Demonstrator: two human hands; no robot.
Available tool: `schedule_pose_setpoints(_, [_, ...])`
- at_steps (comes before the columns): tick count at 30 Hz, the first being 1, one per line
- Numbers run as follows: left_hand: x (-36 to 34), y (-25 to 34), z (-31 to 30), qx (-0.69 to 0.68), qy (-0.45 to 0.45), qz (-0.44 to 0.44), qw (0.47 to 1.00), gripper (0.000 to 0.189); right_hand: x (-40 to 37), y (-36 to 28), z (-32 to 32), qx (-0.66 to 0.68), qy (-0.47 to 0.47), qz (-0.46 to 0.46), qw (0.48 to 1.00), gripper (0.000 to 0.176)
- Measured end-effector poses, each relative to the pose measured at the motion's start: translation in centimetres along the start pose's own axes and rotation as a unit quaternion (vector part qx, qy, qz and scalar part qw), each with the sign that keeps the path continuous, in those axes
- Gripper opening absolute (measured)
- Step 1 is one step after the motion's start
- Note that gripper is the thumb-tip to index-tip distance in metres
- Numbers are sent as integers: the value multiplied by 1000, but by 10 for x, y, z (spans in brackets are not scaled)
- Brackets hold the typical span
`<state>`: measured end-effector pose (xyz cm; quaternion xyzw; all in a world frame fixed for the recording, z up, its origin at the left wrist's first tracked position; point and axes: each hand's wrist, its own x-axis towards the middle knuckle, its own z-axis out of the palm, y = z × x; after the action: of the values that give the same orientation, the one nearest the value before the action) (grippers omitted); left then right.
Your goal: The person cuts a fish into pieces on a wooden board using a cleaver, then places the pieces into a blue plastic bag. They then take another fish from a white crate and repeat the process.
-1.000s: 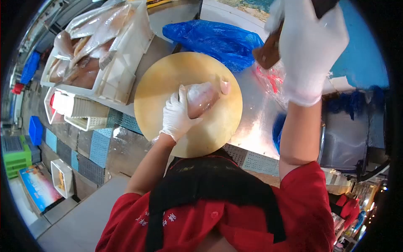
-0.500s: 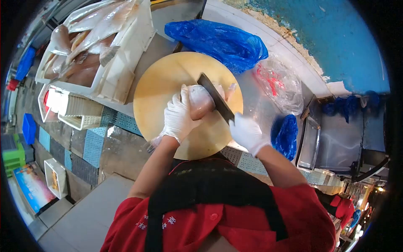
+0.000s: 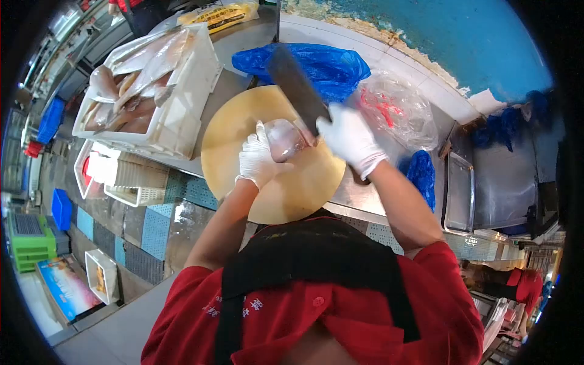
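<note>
1. Fish piece (image 3: 285,139): pale, glistening, lying on the round cutting board (image 3: 292,194) a little past its middle, toward the far edge.
2. Left hand (image 3: 258,159): white-gloved, fingers curled over the near end of the fish piece and clamped on it. The grip probably pins the slippery flesh flat and leaves the far end bare to the blade.
3. Right hand (image 3: 350,139): white-gloved, closed tight round the handle of a cleaver (image 3: 296,88), just right of the fish piece. The two hands sit close together but do not touch.
4. Cleaver: broad dark blade, lifted clear of the board and slanting up and away over the fish piece. The edge appears to line up with the uncovered end, away from the left fingers.
5. White crate (image 3: 188,103): left of the board, filled with flat fish fillets (image 3: 140,79), within easy reach of the left hand.
6. Blue plastic bag (image 3: 331,64): crumpled just behind the board, under the blade tip and nearest to its swing.
7. Clear bag (image 3: 398,109): red contents, right of the board, beside the right hand.
8. Steel tray (image 3: 459,191): far right, well apart from the board.
9. White basket (image 3: 131,179): below the crate, well off the work surface.
</note>
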<state>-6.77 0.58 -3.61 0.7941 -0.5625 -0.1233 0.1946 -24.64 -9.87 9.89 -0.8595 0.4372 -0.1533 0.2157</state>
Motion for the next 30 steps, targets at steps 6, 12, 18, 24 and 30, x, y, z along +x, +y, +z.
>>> schedule_pose_setpoints(6, [-8,-6,2,13,-15,-28,999,128,43,-27,-50,207,173,-177,947,28])
schedule_pose_setpoints(12, [-4,-1,-5,-1,-34,-46,998,127,-3,-16,40,-70,-34,25,997,37])
schedule_pose_setpoints(18, [-5,0,4,-16,-12,-64,998,127,3,19,95,-88,-185,27,978,28])
schedule_pose_setpoints(24, [-9,-15,0,-23,-11,-32,999,126,38,4,40,-32,-140,28,989,32])
schedule_pose_setpoints(30, [-27,-22,-1,25,-43,-58,997,121,50,-129,-93,218,322,-191,901,24])
